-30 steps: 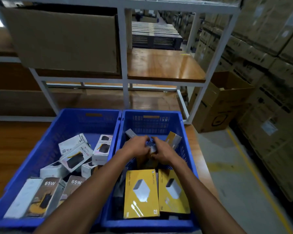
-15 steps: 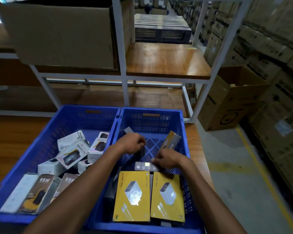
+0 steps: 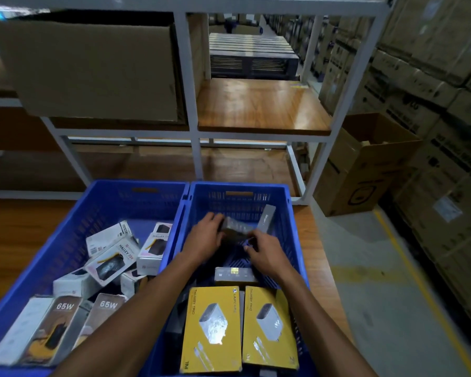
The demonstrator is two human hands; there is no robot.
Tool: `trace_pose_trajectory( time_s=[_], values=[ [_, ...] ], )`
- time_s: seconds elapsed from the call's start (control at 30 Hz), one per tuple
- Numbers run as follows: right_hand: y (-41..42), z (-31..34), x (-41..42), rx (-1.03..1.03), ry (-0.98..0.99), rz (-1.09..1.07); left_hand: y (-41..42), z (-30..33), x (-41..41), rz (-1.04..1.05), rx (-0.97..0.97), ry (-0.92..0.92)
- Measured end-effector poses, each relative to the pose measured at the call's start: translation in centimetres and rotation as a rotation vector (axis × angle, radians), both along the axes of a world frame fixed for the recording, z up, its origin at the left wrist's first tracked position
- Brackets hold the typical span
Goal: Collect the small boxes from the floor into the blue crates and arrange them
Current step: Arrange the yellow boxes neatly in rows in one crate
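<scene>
Two hands (image 3: 206,239) (image 3: 267,253) grip blurred dark box (image 3: 233,229) — perforated crate (image 3: 288,221)

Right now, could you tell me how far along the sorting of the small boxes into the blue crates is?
Partly done. Two yellow boxes lie flat, side by side, at the near end of the right crate. Both hands, left hand and right hand, are handling a dark box in that crate. The white boxes in the left crate lie jumbled and need arranging. No floor boxes are visible from here.
</scene>
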State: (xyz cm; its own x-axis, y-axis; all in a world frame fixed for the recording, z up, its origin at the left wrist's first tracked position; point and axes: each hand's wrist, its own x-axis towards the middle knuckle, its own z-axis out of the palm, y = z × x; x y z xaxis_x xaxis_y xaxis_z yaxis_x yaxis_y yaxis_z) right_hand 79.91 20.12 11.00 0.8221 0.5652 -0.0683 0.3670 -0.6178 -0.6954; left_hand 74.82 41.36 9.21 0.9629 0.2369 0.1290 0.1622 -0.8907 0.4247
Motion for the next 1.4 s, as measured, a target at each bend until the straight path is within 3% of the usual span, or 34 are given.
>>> trace_pose_trajectory(
  time_s=[0.1,0.27,0.33,0.47,0.7,0.8,0.93,1.1,1.4],
  values=[
    [0.5,0.3,0.4,0.133,0.025,-0.091,0.0,0.8,-0.6,0.103,-0.323,-0.201],
    [1.3,0.0,0.7,0.299,0.196,-0.130,-0.3,2.2,-1.9,0.187,-0.902,-0.224],
    [1.5,-0.6,0.6,0.353,0.236,-0.106,-0.2,2.6,-2.2,0.186,-0.984,-0.236],
    [1.7,-1.5,1.1,0.514,0.343,-0.151,-0.5,2.5,-2.2,0.184,-0.985,-0.209],
    [1.7,-1.7,1.8,0.594,0.386,-0.260,-1.5,2.7,-2.8,0.041,-0.680,-0.221],
    [2.2,-1.5,1.3,0.647,0.575,-0.289,-1.7,2.4,-3.2,-0.024,-0.502,-0.263],
    [2.5,-0.8,0.9,0.955,0.907,-0.222,-1.9,2.1,-3.5,-0.130,-0.344,-0.288],
    [2.3,-0.5,1.4,1.017,0.899,-0.283,-2.2,1.9,-3.8,-0.232,-0.337,-0.217],
    [1.9,-0.3,2.1,1.150,1.008,-0.331,-2.4,2.4,-3.5,-0.100,-0.556,-0.210]
  ],
)
